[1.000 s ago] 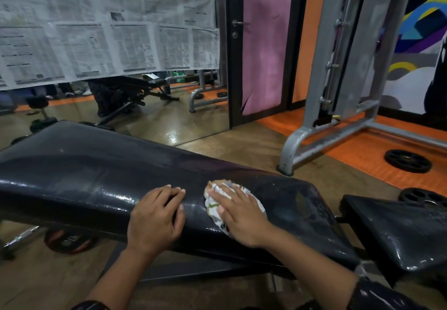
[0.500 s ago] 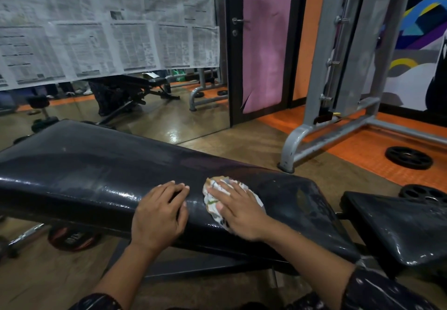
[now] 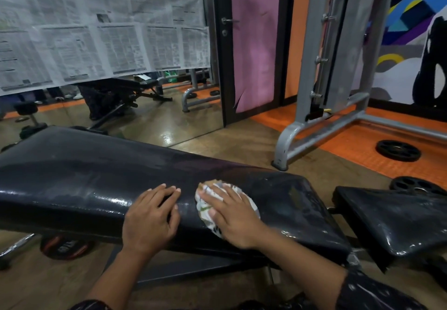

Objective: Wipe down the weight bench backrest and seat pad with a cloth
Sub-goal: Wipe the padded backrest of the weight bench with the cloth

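Right hand [image 3: 233, 217] fingers spread flat, pressing patterned cloth [image 3: 205, 207] on black backrest [image 3: 72, 184] near its lower end, left hand [image 3: 151, 215] just beside, fingers straight on the pad edge, seat pad [image 3: 396, 220] apart to the right, weight plate [image 3: 398, 150] on orange floor beyond.

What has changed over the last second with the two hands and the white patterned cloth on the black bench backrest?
Very little. The right hand keeps pressing the white patterned cloth flat on the black padded backrest, near the same spot. The left hand stays resting beside it. Nothing was picked up or released.
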The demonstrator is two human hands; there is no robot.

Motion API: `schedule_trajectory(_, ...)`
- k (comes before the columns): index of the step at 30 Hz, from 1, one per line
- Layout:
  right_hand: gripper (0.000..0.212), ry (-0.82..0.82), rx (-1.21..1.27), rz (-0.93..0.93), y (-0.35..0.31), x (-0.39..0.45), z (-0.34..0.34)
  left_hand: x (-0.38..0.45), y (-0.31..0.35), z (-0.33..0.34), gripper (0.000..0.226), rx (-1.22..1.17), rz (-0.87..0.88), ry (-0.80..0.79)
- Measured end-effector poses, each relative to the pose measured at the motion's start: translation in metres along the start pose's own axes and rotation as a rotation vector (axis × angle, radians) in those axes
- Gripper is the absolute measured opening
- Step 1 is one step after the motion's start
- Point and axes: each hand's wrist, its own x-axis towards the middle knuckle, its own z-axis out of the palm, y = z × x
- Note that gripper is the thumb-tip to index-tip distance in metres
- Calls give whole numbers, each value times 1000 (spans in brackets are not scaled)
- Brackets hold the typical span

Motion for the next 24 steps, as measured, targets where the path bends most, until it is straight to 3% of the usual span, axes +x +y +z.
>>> schedule_trajectory(2, 53, 14, -6, -28, 20, -17, -1, 0, 0, -1, 38, -1, -6, -11)
schedule_trajectory(5, 57, 14, -32, 84, 60, -8, -3, 0, 0, 0, 38, -11, 1, -13)
schedule_trajectory(9, 50, -27, -15, 244, 52, 35, -12, 2, 0, -1, 38, -18, 1, -10)
schedule_trajectory(13, 51, -22, -8, 122, 14, 23, -2, 0, 0, 1, 38, -25, 1, 21)
schedule_trajectory(17, 49, 27, -1, -5, 22, -24, 1, 1, 0, 2, 38, -23, 11, 35)
schedule_trajectory(22, 57, 41, -15, 221, 57, -3, -11, 2, 1, 0, 38, -18, 4, 28)
schedule_trajectory(24, 49, -8, 21, 274, 47, 23, -15, 2, 1, -1, 38, -15, 9, 14)
